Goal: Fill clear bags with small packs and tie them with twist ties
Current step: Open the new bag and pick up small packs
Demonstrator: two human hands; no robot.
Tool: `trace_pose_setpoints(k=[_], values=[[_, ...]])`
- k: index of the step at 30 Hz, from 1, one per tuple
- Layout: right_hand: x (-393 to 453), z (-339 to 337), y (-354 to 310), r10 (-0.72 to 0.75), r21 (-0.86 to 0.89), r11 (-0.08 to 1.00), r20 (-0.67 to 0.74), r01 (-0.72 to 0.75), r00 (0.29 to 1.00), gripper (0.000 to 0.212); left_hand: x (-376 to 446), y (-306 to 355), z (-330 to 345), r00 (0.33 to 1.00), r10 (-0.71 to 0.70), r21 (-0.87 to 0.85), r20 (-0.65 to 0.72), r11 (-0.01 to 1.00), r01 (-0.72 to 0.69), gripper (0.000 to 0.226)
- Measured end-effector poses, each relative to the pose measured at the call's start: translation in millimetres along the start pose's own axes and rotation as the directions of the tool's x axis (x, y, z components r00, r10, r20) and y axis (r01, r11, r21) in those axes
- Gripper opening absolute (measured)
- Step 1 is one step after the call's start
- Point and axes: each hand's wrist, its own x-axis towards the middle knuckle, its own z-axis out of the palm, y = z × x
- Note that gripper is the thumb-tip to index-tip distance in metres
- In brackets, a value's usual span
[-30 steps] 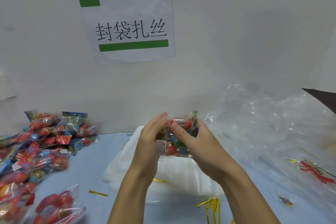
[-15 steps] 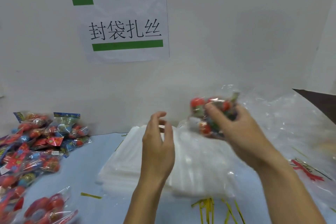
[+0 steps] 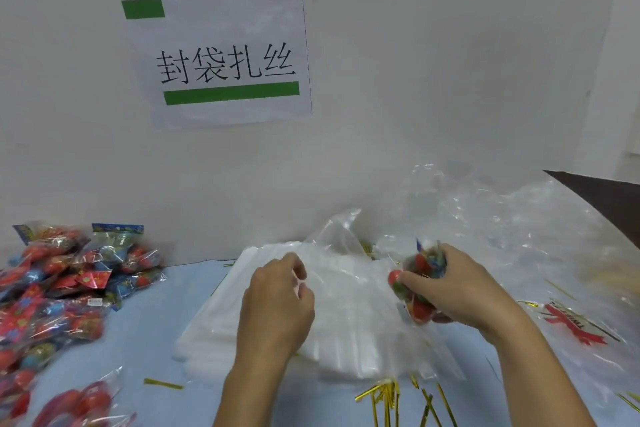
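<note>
My right hand [image 3: 453, 288] grips a small pack [image 3: 420, 283] of red and coloured balls just right of a stack of clear bags [image 3: 346, 333] lying mid-table. My left hand [image 3: 277, 302] rests on the stack and pinches the top clear bag [image 3: 337, 243], whose far edge lifts up. Gold twist ties [image 3: 384, 395] lie scattered in front of the stack, between my forearms. A heap of small packs [image 3: 69, 284] sits at the left.
A white wall with a printed paper sign [image 3: 221, 59] stands right behind the table. Crumpled clear plastic [image 3: 519, 225] covers the right side, with a red-printed wrapper [image 3: 568, 319] on it. A single twist tie [image 3: 162, 383] lies at front left. A dark corner [image 3: 609, 198] shows at right.
My right hand carried the pack to the right, up, then down beside the stack. My left hand let go of the pack, dropped onto the stack and took hold of the top bag.
</note>
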Motion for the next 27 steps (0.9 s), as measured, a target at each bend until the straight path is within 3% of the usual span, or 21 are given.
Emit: trace_pose_setpoints(k=[4,8,11,13,15,18,24,27], values=[[-5.7,-6.8,-12.2,-0.099,0.182,0.977,-0.077,0.111,0.992,0.034,3.9,0.4,-7.7,0.997,-0.004,-0.077,-0.078,0.997,-0.002,0.026],[-18.5,-26.1,-29.4,-0.249,0.51,0.839,0.052,0.189,0.967,0.052,5.5,2.2,-10.2,0.969,-0.017,-0.094,-0.247,0.996,-0.006,0.006],[-30.7,-32.9,-38.7,-0.468,0.647,0.741,0.308,0.178,0.828,0.054,2.8,6.7,-10.6,0.955,-0.035,-0.09,-0.295,0.996,0.009,0.01],[-36.2,-24.7,-42.6,-0.507,0.626,0.769,0.471,0.132,0.722,0.053,1.7,9.2,-8.8,0.961,-0.01,-0.1,-0.278,0.995,-0.018,0.013],[-34.4,-5.9,-42.4,-0.449,0.511,0.844,0.51,0.162,0.734,0.045,2.1,13.3,-5.8,0.967,0.05,-0.149,-0.25,0.985,-0.09,0.016],[-25.6,24.6,-36.1,-0.3,0.37,0.919,0.435,0.135,0.849,0.044,1.5,20.9,-2.5,0.96,0.167,-0.214,-0.226,0.953,-0.216,0.017],[-18.8,36.0,-19.0,-0.165,0.399,0.912,0.575,-0.098,0.802,0.049,0.1,21.1,-4.9,0.926,0.367,-0.256,-0.091,0.89,-0.378,0.008],[-16.1,41.8,-16.9,-0.044,0.432,0.88,0.488,-0.197,0.872,0.041,-1.9,23.8,-7.5,0.893,0.444,-0.212,-0.072,0.868,-0.449,0.012]])
